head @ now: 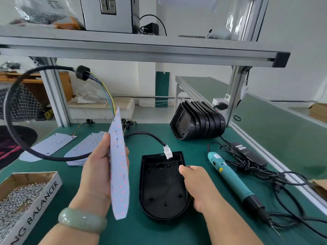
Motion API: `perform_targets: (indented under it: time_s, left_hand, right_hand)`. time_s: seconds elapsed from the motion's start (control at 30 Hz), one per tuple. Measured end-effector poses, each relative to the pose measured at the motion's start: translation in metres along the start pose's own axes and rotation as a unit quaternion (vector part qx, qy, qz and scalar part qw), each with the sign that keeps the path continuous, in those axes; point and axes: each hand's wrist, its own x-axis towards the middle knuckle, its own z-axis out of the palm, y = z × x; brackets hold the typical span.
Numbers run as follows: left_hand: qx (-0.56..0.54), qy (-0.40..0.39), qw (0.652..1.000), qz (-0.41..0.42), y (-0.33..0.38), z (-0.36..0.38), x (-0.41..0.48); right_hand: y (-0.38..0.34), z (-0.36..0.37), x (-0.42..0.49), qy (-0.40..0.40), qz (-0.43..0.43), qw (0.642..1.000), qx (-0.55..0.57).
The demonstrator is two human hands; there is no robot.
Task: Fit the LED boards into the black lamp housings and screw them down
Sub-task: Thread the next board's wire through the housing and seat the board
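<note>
We judge the fitting step in hand: the left hand (99, 170) grips the LED board (119, 174) on edge just left of the black housing (162, 191), and the right hand (196, 183) clasps the housing's right wall. Next, we expect, the board must be laid flat inside.

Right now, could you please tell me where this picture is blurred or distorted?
Head view: the wide-angle lens bows the grey aluminium shelf beam; the cardboard box of silver screws smears near the corner; the white LED board in the left hand is sharp.
</note>
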Motion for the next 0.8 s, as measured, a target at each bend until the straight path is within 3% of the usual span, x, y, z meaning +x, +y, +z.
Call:
perform_targets:
  time_s: [0.17,0.3,0.47,0.8]
  left_hand:
    - [-0.104,0.047,0.992,-0.059,-0.004,0.005,-0.003]
    - [-0.055,0.081,0.992,-0.075,-0.006,-0.001,-0.001]
    - [0.01,0.062,0.991,-0.122,-0.008,-0.002,-0.001]
    - [0.024,0.028,0.98,-0.194,-0.009,0.005,-0.004]
  right_hand:
    - [-0.001,-0.007,0.003,0.027,0.0,0.998,0.059]
    - [-0.002,-0.011,0.004,0.029,-0.015,0.995,0.098]
    - [-0.005,-0.013,0.004,0.046,-0.041,0.983,0.174]
    - [-0.007,-0.017,0.004,0.083,-0.101,0.969,0.211]
